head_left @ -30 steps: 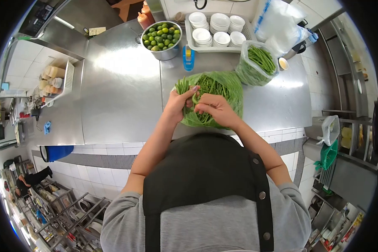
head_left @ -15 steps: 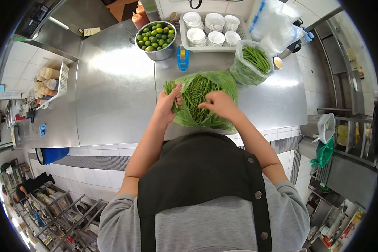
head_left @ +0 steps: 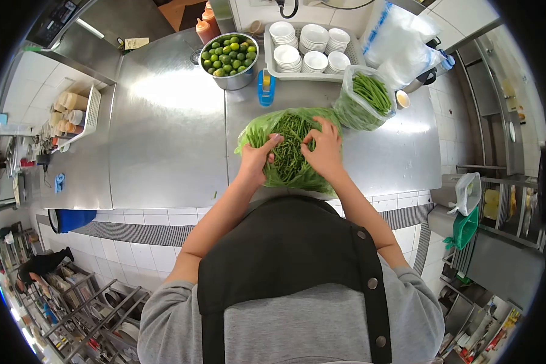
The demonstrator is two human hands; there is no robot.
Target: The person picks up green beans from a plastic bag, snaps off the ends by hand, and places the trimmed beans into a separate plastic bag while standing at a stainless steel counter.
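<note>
A light green plastic bag (head_left: 246, 132) lies spread on the steel counter, full of thin green pieces (head_left: 292, 145) that look like green beans. At the bag's left side, my left hand (head_left: 259, 159) is closed around a bunch of green beans (head_left: 256, 137), their ends pointing away from me. My right hand (head_left: 325, 150) is over the right part of the pile, thumb and forefinger pinched together and the other fingers lifted. Whatever sits in that pinch is too small to make out.
Behind the bag stand a blue tape dispenser (head_left: 266, 88), a metal pot of limes (head_left: 247, 77) and a white crate (head_left: 297, 76) of stacked small bowls. To the right is a clear bag of green beans (head_left: 371, 96). The counter (head_left: 170, 151) extends left.
My left hand has moved right and inward over the bag with its bunch. The right hand has turned, with its fingers now pointing away over the pile. The view has shifted slightly.
</note>
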